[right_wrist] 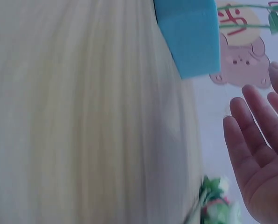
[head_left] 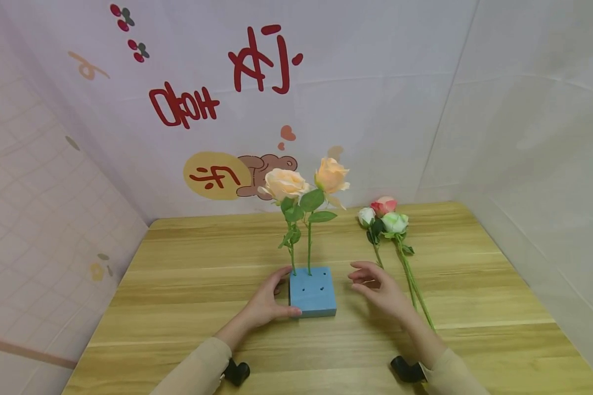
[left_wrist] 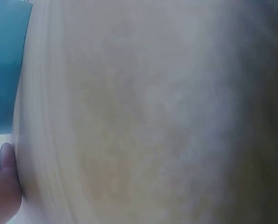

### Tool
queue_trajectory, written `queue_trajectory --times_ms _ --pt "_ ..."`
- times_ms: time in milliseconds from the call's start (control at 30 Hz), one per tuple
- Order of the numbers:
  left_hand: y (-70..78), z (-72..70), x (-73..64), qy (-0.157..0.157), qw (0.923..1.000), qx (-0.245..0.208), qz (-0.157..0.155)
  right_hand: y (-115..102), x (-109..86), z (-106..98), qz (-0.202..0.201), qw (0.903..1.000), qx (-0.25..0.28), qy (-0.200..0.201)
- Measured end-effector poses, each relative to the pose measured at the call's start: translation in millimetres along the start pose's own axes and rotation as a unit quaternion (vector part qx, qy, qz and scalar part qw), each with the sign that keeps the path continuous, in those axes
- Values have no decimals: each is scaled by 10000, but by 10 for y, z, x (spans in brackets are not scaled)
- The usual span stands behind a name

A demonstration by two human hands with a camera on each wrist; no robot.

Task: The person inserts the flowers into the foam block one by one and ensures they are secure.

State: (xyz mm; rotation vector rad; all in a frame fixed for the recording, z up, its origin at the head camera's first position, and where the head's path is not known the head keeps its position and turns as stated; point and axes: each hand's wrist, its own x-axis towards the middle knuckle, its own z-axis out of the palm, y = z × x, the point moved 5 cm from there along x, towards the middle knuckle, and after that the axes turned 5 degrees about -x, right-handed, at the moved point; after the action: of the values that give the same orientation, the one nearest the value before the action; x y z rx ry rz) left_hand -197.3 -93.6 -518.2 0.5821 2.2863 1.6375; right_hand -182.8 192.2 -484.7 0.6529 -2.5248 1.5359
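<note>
A square blue block (head_left: 312, 296) with small holes in its top lies flat on the table. Two artificial peach roses stand upright in its back holes: a wide-open one (head_left: 284, 184) at the left and a narrower one (head_left: 331, 175) beside it. Three holes show no stem. My left hand (head_left: 267, 302) grips the block's left side, thumb at the front corner and fingers at the back corner. To the right of the block, my right hand (head_left: 378, 288) hovers apart from it, holding nothing. In the right wrist view its fingers (right_wrist: 258, 126) are spread and loosely bent.
Behind my right hand, a white rose (head_left: 367, 216), a pink rose (head_left: 384, 205) and a pale green-white rose (head_left: 395, 223) lie on the wooden table (head_left: 202, 247), stems running toward me under my right forearm. A printed cloth wall (head_left: 375, 109) stands along the table's back edge.
</note>
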Motion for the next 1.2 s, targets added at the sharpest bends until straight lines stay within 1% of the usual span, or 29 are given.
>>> queue_trajectory --times_ms 167,367,533,733,900,1000,1033,1200 --pt "-2 -2 -3 0 10000 0 14 68 -111 -230 133 9995 -237 188" --pt "1 -5 -10 -4 10000 -30 22 141 -206 -475 279 9987 -183 381" --pt "12 -5 -8 -10 10000 -41 44 193 -287 -660 367 9976 -328 482" --pt "22 -2 -3 -18 10000 -25 92 319 -367 -878 555 9954 -576 533" --pt "29 -6 -6 -34 10000 40 69 408 -455 -1029 791 9943 -639 335" --pt "33 -9 -9 -43 10000 71 55 458 -508 -1098 951 9929 -700 106" --pt "36 -11 -10 -42 9999 70 93 474 -525 -1117 1011 9924 -706 21" --pt "41 -11 -13 -48 9999 53 93 560 -587 -1192 1243 9896 -630 -345"
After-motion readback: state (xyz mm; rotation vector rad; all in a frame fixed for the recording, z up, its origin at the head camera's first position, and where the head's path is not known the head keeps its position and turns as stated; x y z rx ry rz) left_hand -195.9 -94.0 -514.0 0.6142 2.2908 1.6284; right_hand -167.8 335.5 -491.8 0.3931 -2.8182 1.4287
